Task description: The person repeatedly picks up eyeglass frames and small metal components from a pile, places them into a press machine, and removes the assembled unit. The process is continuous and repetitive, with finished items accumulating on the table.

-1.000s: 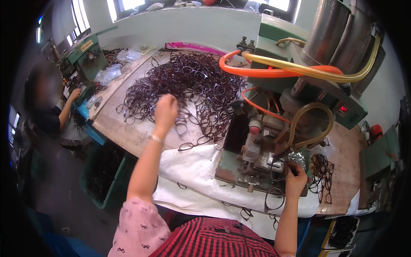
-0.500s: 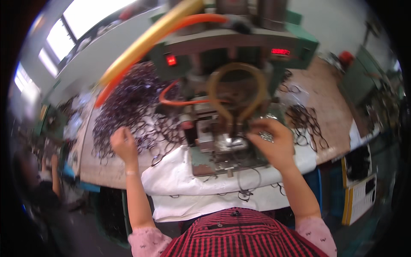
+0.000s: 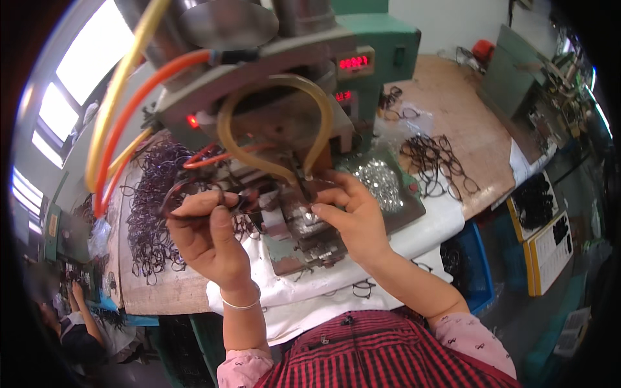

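My left hand [image 3: 217, 249] is raised left of the press bed, thumb and fingers pinched on a dark eyeglass frame [image 3: 173, 193]. The frame is partly hidden by the fingers and slightly blurred. At the press tooling [image 3: 307, 223], my right hand [image 3: 359, 223] has its thumb and forefinger drawn together beside small bright metal pieces. What it pinches, if anything, is too small to make out. A yellowish tube loop [image 3: 223, 123] hangs from the green press [image 3: 378, 39] just above both hands.
Small shiny metal parts [image 3: 381, 184] lie heaped right of the tooling. A large pile of dark eyeglass frames [image 3: 152, 226] covers the bench's left; more frames [image 3: 440, 161] lie right. A blue crate [image 3: 479, 271] stands below the bench edge. Another person [image 3: 81, 330] sits far left.
My left hand has come rightward from the frame pile toward the press and now shows an eyeglass frame. My right hand stays by the tooling. The view has turned and moved closer.
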`<state>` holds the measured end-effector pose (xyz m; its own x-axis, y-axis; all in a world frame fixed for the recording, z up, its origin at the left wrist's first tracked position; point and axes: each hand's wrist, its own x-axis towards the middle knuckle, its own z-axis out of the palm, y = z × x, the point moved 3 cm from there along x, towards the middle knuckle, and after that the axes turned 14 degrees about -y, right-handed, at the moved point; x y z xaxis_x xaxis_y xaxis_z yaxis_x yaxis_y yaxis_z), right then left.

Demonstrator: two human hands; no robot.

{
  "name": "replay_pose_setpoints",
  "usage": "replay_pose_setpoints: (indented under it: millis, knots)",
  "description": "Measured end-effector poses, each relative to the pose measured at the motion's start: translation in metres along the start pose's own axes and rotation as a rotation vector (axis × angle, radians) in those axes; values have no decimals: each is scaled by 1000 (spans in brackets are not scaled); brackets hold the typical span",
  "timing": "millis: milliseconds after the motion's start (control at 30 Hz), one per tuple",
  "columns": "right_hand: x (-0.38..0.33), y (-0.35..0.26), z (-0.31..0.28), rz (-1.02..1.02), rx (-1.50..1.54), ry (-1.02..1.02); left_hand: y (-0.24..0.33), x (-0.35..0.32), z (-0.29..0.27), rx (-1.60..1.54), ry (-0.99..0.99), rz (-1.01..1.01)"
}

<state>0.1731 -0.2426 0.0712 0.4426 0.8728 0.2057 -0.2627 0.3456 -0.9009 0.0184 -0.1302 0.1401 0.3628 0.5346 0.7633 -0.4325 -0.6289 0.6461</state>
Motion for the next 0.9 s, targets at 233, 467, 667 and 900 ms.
replay_pose_setpoints:
  millis: [233,467,667,900]
  knots:
    - [0,-6,5,-14,-338,-1,9,-39,12,21,-181,-34]
    - [-4,-3,-8,-21,-292,74,20,-25,-9,63,-181,137]
    - [-1,-5,-5,-104,-503,53,17,-27,-8,-43,-28,-14]
    - [-1,2,-6,-15,-288,35,29,-23,-3,-14,-10,22]
